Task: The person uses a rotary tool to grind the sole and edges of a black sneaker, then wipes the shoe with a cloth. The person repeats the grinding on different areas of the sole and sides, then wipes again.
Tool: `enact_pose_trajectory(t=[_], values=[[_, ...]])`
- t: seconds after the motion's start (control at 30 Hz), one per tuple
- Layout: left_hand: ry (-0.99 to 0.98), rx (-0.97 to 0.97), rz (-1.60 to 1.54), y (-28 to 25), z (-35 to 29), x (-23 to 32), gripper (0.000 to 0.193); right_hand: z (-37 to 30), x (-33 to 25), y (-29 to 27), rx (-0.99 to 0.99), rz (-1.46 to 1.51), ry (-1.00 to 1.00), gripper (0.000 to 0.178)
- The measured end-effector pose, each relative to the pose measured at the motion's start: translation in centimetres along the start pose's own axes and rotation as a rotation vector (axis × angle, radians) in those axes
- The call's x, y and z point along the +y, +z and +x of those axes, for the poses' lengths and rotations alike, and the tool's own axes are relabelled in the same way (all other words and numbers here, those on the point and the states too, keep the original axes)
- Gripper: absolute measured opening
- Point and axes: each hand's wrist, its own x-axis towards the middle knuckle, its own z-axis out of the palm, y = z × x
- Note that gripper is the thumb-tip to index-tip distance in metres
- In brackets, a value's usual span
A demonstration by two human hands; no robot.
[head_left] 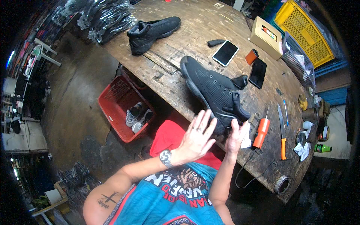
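Observation:
A black high-top shoe (212,84) lies tilted on the near edge of the wooden table, its heel toward me and its empty lace holes showing. My left hand (199,135), with a wristwatch and a ring, is open beside the sole near the heel. Its fingers are spread and overlap the shoe's edge in view; whether they touch it I cannot tell. On the other side of the heel, my right hand (236,138) is open with fingers extended and the palm turned inward, holding nothing. The second black shoe (153,33) stands farther off at the table's left edge.
An orange-handled tool (261,133) with a cord and an orange-handled knife (282,135) lie right of the shoe on the table (195,41). Two phones, one light-screened (225,52) and one dark (258,73), lie beyond. A red basket (112,108) holding shoes stands on the floor.

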Motion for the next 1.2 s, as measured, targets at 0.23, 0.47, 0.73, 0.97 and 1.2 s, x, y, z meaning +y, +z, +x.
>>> enact_pose_trajectory(t=[0.23, 0.47, 0.73, 0.97, 1.2], values=[[0.421, -0.187, -0.389, 1.0, -1.6, 0.8, 0.039, 1.4, 1.6, -1.5, 0.088, -0.067, 0.048, 0.048], [0.352, 0.084, -0.401, -2.4, 2.4, -2.7, 0.015, 1.8, 1.2, -1.7, 0.096, -0.033, 0.154, 0.045], [0.141, 0.275, 0.079, -6.8, 7.9, -7.8, 0.067, 2.9, -0.3, -1.5, 0.019, -0.383, 0.136, 0.064], [-0.068, 0.257, 0.335, -3.1, 9.0, -6.5, 0.097, 4.5, 1.8, -2.6, 0.073, -0.322, 0.116, 0.065], [0.228, -0.029, -0.192, 2.0, 3.2, 0.1, 0.091, 4.9, 2.6, -3.0, 0.122, -0.245, 0.195, 0.063]])
